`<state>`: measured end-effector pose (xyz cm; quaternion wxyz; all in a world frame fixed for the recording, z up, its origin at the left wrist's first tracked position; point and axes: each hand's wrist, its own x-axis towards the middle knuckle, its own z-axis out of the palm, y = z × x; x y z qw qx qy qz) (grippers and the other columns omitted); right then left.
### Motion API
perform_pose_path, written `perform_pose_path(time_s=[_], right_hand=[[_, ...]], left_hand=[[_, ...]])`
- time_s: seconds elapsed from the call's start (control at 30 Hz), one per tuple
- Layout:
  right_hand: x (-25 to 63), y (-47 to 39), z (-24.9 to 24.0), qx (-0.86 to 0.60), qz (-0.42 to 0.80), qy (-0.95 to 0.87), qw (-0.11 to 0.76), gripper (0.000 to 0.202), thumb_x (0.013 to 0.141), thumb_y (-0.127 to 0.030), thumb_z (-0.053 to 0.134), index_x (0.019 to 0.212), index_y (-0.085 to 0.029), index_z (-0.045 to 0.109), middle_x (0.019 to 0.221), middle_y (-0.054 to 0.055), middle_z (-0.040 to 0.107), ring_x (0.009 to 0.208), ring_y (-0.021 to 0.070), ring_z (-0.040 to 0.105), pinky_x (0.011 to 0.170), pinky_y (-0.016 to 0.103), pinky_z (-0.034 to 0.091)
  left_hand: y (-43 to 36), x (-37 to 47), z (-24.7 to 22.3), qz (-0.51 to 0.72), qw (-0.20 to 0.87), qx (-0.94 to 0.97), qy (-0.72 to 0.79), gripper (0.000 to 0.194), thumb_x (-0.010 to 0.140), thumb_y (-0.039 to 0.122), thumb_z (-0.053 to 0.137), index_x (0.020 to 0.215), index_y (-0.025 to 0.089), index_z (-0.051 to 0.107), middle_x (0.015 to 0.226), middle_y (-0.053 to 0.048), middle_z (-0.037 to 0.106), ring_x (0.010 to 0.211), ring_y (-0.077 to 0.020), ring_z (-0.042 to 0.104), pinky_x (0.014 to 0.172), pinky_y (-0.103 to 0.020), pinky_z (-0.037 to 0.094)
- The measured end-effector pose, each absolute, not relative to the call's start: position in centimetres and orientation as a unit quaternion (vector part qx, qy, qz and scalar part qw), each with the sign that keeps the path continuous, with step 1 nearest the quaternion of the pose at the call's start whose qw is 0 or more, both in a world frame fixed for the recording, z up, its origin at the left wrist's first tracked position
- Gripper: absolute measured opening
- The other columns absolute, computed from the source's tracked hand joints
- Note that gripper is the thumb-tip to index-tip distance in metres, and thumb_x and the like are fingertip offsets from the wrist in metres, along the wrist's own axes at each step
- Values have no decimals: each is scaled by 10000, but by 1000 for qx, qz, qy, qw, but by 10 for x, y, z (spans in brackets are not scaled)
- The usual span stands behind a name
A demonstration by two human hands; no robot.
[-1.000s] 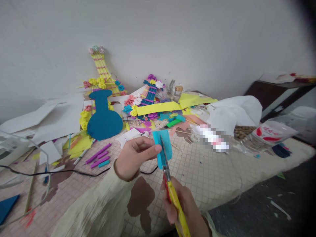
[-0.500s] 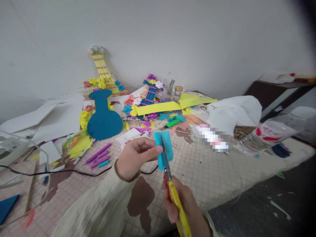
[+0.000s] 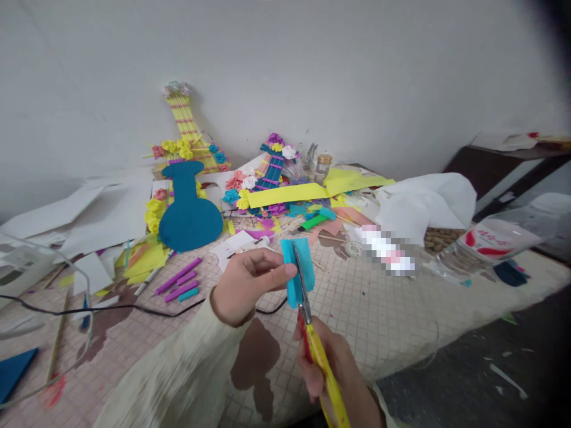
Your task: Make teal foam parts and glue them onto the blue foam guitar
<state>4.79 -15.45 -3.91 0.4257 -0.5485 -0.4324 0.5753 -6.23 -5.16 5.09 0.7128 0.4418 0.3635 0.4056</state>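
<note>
My left hand (image 3: 250, 282) pinches the left edge of a small light-blue paper piece (image 3: 306, 261) between thumb and fingers. My right hand (image 3: 332, 368) is wrapped round the yellow and red handles of a pair of scissors (image 3: 328, 377). The metal blades point away from me and lie along the middle of the blue paper, looking nearly closed. Just beyond my hands, white paper scraps (image 3: 236, 245) lie on the table. To the left of my left hand are several purple rolls (image 3: 181, 291) and a short blue roll (image 3: 188, 294).
A dark-blue vase-shaped cutout (image 3: 191, 223) leans before flower-decorated crafts (image 3: 271, 169) at the back. Yellow strips (image 3: 288, 195) and scraps lie behind the hands. A clear bottle (image 3: 488, 244) and white bag (image 3: 428, 199) are right. A black cable (image 3: 147, 311) crosses the left side.
The view has shifted very slightly, so most things appear a little further right. Both hands keep their grips, with the blades still along the blue paper.
</note>
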Motion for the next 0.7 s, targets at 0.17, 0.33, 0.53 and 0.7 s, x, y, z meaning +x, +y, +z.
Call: perform_pose_path(time_s=[0.17,0.33,0.53,0.7], right_hand=[[49,-154,-44,-540,581,-418,444,469,673,-672,417,738,-208,450,400,-64,400,321,72,329,350,201,276],[50,-151,-45,-537,616,-390,425,484,655,-680,429,766,-210,455,391,-78,361,322,74,315,344,200,276],[49,-153,-40,-518,625,-367,455,467,675,-664,436,743,-202,428,412,-78,366,325,55,296,340,186,221],[49,-152,-38,-528,607,-382,455,449,617,-617,554,744,-201,446,431,-81,382,324,48,289,329,185,216]], left_hand=[[-52,-63,50,404,707,445,371,261,475,234,803,552,118,582,467,43,590,439,-59,550,508,-183,495],[-52,-61,50,398,711,435,384,283,449,232,811,545,115,572,482,40,605,446,-60,556,492,-178,493],[-51,-61,49,392,717,429,386,291,432,229,816,541,112,573,474,44,605,440,-55,554,489,-172,494],[-52,-61,50,391,719,429,383,280,455,222,809,542,109,569,478,42,604,448,-57,557,497,-174,492]])
